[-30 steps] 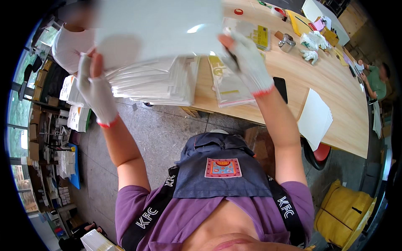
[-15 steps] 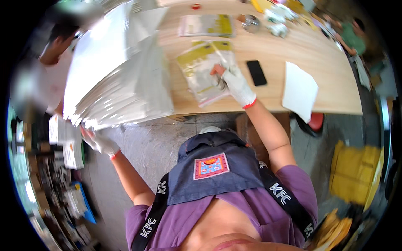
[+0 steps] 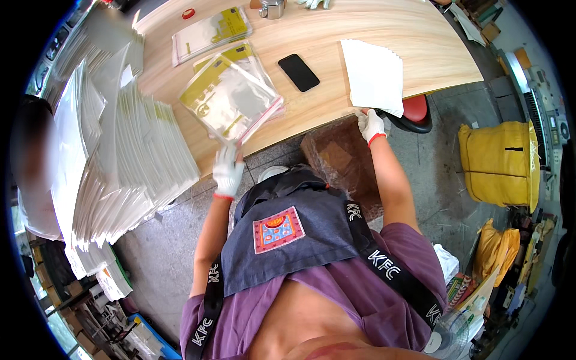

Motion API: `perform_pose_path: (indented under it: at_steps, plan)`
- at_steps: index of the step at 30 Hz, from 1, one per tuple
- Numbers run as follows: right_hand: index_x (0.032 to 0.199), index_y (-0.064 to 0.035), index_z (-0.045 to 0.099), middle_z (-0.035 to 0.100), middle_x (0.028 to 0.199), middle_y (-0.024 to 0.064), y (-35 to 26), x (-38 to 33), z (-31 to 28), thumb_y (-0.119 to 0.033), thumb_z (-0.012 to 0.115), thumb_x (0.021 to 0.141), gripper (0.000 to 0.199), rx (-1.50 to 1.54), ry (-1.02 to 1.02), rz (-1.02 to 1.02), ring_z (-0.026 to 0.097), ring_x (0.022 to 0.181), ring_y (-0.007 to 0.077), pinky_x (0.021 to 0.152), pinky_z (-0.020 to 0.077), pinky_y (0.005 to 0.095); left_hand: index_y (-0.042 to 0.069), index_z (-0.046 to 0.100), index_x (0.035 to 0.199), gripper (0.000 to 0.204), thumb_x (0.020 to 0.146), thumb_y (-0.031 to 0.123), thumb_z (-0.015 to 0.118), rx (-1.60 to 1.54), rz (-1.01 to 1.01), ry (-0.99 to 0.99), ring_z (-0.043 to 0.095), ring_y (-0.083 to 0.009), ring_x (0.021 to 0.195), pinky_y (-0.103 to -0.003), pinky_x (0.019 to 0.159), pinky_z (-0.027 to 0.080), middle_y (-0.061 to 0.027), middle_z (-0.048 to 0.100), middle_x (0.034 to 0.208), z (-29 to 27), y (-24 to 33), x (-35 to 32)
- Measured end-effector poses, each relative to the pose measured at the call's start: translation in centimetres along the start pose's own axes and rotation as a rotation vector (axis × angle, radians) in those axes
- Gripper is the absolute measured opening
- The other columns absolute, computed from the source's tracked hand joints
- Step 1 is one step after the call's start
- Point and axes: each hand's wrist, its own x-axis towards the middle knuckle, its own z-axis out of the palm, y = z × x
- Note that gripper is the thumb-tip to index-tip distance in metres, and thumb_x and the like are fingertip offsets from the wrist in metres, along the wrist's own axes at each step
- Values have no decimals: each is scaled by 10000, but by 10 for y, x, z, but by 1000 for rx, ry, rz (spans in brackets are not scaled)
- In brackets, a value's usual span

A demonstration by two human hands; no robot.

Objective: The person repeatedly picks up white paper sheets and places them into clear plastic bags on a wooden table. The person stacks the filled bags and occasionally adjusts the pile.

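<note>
Clear plastic bags (image 3: 231,93) with olive-green printed tops lie overlapping near the table's front edge. My left hand (image 3: 228,171), in a white glove with bare fingertips, reaches up to their near corner, fingers stretched out and somewhat blurred. Whether it touches the bags is hard to tell. My right hand (image 3: 372,125), gloved the same way, is closed at the near corner of a fanned stack of white sheets (image 3: 375,75), which juts past the table edge. Its thumb shows by the edge; the other fingers are partly hidden.
Tall piles of clear-wrapped white sheets (image 3: 129,162) stand on the left. On the wooden table (image 3: 324,33) are a black phone (image 3: 298,72), more bags (image 3: 213,36), a metal cup (image 3: 272,8) and red tape (image 3: 188,13). A stool (image 3: 415,114), brown carton (image 3: 339,156) and yellow bale (image 3: 498,162) stand below.
My view has turned to the right. My right hand has left the bags for the white sheets. My left hand has come from the piles at left to the bags' near corner.
</note>
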Motion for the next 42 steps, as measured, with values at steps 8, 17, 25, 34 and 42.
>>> perform_pose_path:
  at_steps: [8, 17, 25, 34, 42]
  plan:
    - [945, -138, 575, 590, 740, 11, -6, 23, 5, -201, 512, 906, 97, 153, -24, 28, 456, 474, 65, 353, 376, 171, 152, 501, 1061, 421, 689, 211, 691, 508, -187, -413, 523, -275, 1004, -400, 802, 474, -89, 539, 1006, 14, 6, 74]
    - [1081, -149, 497, 596, 812, 19, 22, -46, -27, -279, 507, 908, 216, 307, -176, -30, 559, 590, 147, 428, 468, 231, 157, 564, 941, 235, 713, 169, 620, 404, -195, -122, 556, -278, 914, -394, 736, 480, -57, 562, 986, 7, -40, 59]
    - [1223, -72, 427, 586, 993, 78, -26, -102, -31, -117, 520, 850, 386, 99, -363, -462, 588, 705, 162, 477, 447, 264, 140, 576, 942, 191, 752, 120, 576, 15, -364, -107, 592, -248, 780, -350, 675, 468, -66, 589, 956, -9, -35, 60]
    - [1125, 46, 522, 629, 907, 91, 16, -162, 22, -176, 534, 791, 401, -189, -698, 144, 598, 626, 108, 459, 461, 200, 121, 580, 977, 232, 765, 37, 533, -128, -323, -88, 584, -242, 782, -328, 684, 461, -78, 580, 957, -7, -34, 57]
    - [1070, -86, 526, 601, 927, 31, 62, -166, 29, -81, 495, 872, 201, 45, -369, 260, 587, 683, 120, 492, 458, 180, 82, 573, 1018, 360, 719, -76, 448, -304, -101, -56, 552, -247, 776, -315, 682, 446, -112, 542, 910, 5, -53, 58]
